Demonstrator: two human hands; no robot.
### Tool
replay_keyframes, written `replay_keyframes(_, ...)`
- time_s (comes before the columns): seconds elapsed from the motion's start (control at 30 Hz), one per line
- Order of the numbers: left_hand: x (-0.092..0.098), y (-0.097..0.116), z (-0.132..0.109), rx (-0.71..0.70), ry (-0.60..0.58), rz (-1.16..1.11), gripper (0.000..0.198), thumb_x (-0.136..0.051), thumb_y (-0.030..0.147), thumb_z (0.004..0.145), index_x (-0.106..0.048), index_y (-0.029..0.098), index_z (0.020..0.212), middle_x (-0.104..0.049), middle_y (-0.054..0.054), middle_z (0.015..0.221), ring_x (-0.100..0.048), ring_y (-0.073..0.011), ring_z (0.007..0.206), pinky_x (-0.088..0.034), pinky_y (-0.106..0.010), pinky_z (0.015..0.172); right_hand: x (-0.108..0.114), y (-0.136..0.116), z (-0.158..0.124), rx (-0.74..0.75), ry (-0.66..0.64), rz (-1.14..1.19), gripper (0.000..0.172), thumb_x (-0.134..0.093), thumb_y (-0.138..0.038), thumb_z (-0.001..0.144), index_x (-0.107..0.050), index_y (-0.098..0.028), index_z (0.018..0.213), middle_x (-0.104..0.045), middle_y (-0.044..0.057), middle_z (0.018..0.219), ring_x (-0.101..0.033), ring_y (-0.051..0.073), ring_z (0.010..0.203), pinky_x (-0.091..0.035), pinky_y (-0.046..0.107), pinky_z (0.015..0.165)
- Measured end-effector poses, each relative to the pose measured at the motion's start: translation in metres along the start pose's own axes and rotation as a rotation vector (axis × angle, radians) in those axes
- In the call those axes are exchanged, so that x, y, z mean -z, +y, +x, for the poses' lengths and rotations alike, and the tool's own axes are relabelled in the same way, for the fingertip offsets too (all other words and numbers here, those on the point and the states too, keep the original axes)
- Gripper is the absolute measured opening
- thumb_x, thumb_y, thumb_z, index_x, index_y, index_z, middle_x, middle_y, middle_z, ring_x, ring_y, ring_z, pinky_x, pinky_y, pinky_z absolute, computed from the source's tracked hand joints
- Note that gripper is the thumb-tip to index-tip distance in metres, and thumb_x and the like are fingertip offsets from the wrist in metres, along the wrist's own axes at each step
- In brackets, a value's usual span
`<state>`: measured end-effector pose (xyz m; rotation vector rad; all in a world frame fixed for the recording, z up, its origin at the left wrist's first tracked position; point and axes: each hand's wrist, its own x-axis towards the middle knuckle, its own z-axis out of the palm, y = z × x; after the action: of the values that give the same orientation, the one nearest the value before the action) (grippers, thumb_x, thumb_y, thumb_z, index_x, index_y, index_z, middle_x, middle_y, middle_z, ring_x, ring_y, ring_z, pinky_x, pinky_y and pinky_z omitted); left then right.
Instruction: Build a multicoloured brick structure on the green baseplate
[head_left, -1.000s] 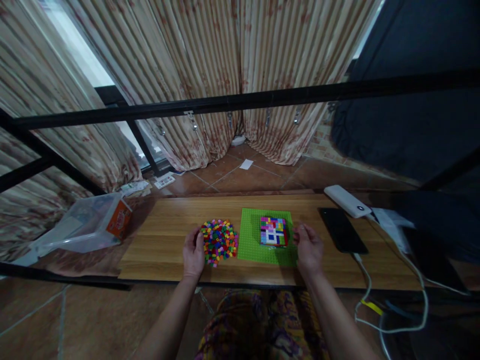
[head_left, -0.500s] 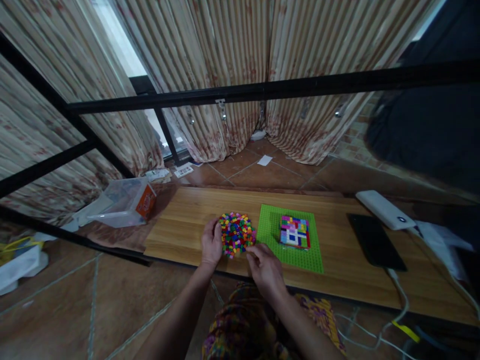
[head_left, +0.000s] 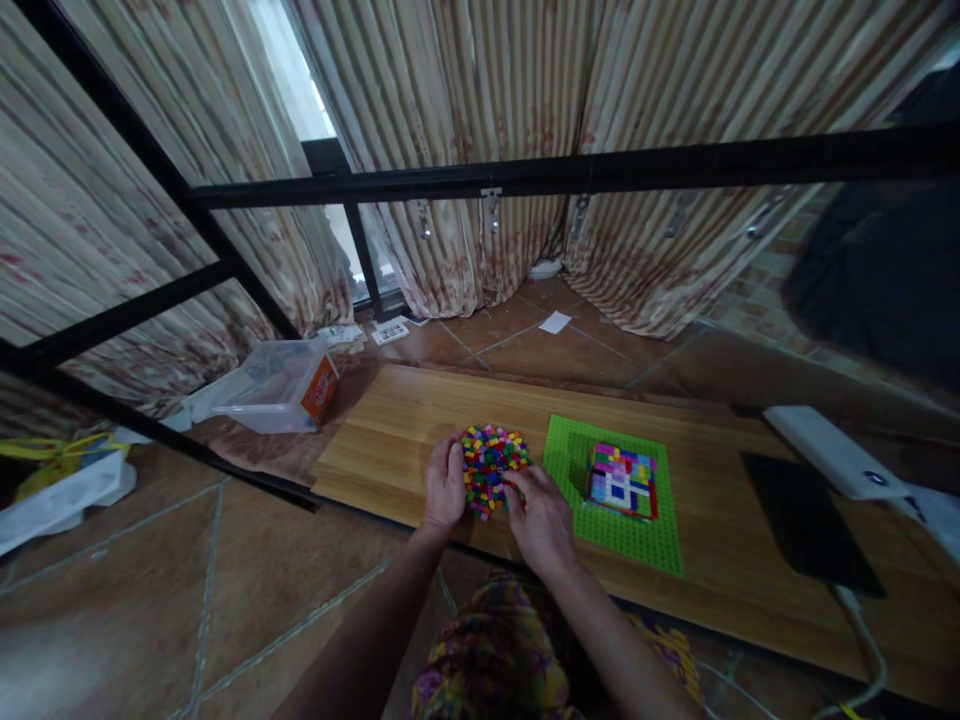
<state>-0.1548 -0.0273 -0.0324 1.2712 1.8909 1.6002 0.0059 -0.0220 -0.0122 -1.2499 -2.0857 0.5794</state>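
A heap of small multicoloured bricks (head_left: 491, 462) lies on the wooden board (head_left: 405, 420). Along the heap's left edge rests my left hand (head_left: 445, 485), its fingers together and curved against the bricks; whether it holds any is hidden. My right hand (head_left: 541, 515) is at the heap's right side, thumb and forefinger pinched over the bricks; anything between the fingertips is too small to name. To the right, a green studded baseplate (head_left: 564, 440) carries a square block built of many coloured bricks (head_left: 621, 482), with white, red and blue pieces on top.
A clear plastic box (head_left: 274, 390) with an orange label stands beyond the board's left end. At the right lie a black phone (head_left: 810, 520) with a cable and a white power bank (head_left: 829, 450). A black metal bar (head_left: 525, 178) crosses in front of the curtains.
The view has shifted left, so most things appear farther right. My right hand has moved up and inward over the heap's right part. My left hand keeps its place beside the heap.
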Motion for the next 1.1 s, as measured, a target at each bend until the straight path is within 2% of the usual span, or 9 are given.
replay_keyframes(0.2,0.001,0.000,0.000,0.012,0.009,0.016,0.040,-0.038,0.043,0.094,-0.064,0.019,0.111,-0.067,-0.009,0.110,-0.061,-0.0199,0.105,-0.045,-0.035,0.098,-0.021,-0.024,0.016,0.068,-0.043,-0.163,0.019,-0.054,-0.020,0.086,-0.069,-0.022,0.096,-0.060,0.010,0.102,-0.055,0.026,0.097,-0.044,0.038,0.087)
replay_keyframes(0.3,0.001,-0.001,0.001,0.006,0.004,0.021,0.039,-0.038,0.043,0.094,-0.064,0.018,0.111,-0.067,-0.009,0.110,-0.061,-0.0200,0.104,-0.046,-0.035,0.098,-0.028,-0.028,0.018,0.033,-0.055,-0.239,0.018,-0.054,-0.016,0.084,-0.069,-0.021,0.092,-0.061,0.012,0.102,-0.053,0.029,0.099,-0.043,0.042,0.087)
replay_keyframes(0.43,0.002,-0.003,0.002,-0.008,-0.006,0.034,0.041,-0.038,0.045,0.094,-0.064,0.019,0.111,-0.067,-0.009,0.109,-0.061,-0.0203,0.104,-0.046,-0.035,0.096,-0.032,-0.030,0.020,-0.025,-0.050,-0.230,0.022,-0.048,-0.011,0.085,-0.068,-0.022,0.087,-0.063,0.011,0.099,-0.054,0.028,0.099,-0.042,0.041,0.087)
replay_keyframes(0.57,0.004,-0.004,0.005,-0.006,-0.005,0.044,0.043,-0.039,0.048,0.093,-0.065,0.018,0.110,-0.067,-0.009,0.109,-0.061,-0.0207,0.103,-0.047,-0.035,0.096,-0.027,-0.032,0.022,-0.052,-0.002,-0.104,0.017,-0.051,-0.013,0.085,-0.065,-0.022,0.087,-0.064,0.008,0.097,-0.057,0.024,0.099,-0.043,0.037,0.089)
replay_keyframes(0.7,0.003,-0.003,0.006,-0.010,-0.026,0.037,0.045,-0.038,0.050,0.092,-0.065,0.019,0.110,-0.067,-0.008,0.108,-0.061,-0.0206,0.102,-0.047,-0.034,0.095,-0.001,-0.029,0.018,-0.114,0.094,0.142,0.014,-0.051,-0.018,0.087,-0.064,-0.021,0.090,-0.067,0.005,0.091,-0.061,0.020,0.089,-0.046,0.031,0.082)
replay_keyframes(0.8,0.002,-0.003,0.007,-0.012,-0.019,0.044,0.045,-0.039,0.051,0.092,-0.065,0.019,0.110,-0.067,-0.008,0.109,-0.061,-0.0211,0.104,-0.046,-0.034,0.096,0.029,-0.015,0.007,-0.206,0.191,0.322,0.011,-0.055,-0.024,0.086,-0.065,-0.022,0.089,-0.067,0.002,0.085,-0.061,0.016,0.074,-0.047,0.026,0.069)
replay_keyframes(0.87,0.002,-0.004,0.007,-0.001,-0.007,0.063,0.045,-0.041,0.051,0.090,-0.065,0.018,0.109,-0.067,-0.008,0.109,-0.060,-0.0216,0.105,-0.046,-0.035,0.096,0.048,0.003,-0.002,-0.264,0.297,0.385,0.011,-0.058,-0.029,0.084,-0.066,-0.021,0.085,-0.067,0.001,0.082,-0.060,0.015,0.069,-0.046,0.026,0.066)
replay_keyframes(1.0,0.003,-0.004,0.008,0.029,0.003,0.075,0.044,-0.044,0.051,0.088,-0.065,0.018,0.108,-0.068,-0.008,0.109,-0.061,-0.0223,0.105,-0.046,-0.035,0.096,0.077,0.057,-0.017,-0.402,0.560,0.478,0.020,-0.062,-0.037,0.078,-0.068,-0.019,0.087,-0.070,0.004,0.084,-0.065,0.018,0.076,-0.050,0.030,0.073)
replay_keyframes(1.1,0.003,-0.002,0.008,0.028,-0.009,0.068,0.044,-0.045,0.052,0.087,-0.065,0.018,0.107,-0.068,-0.008,0.108,-0.061,-0.0226,0.105,-0.047,-0.036,0.096,0.090,0.093,-0.021,-0.517,0.675,0.428,0.026,-0.063,-0.039,0.076,-0.069,-0.017,0.088,-0.072,0.008,0.085,-0.066,0.020,0.075,-0.051,0.034,0.074)
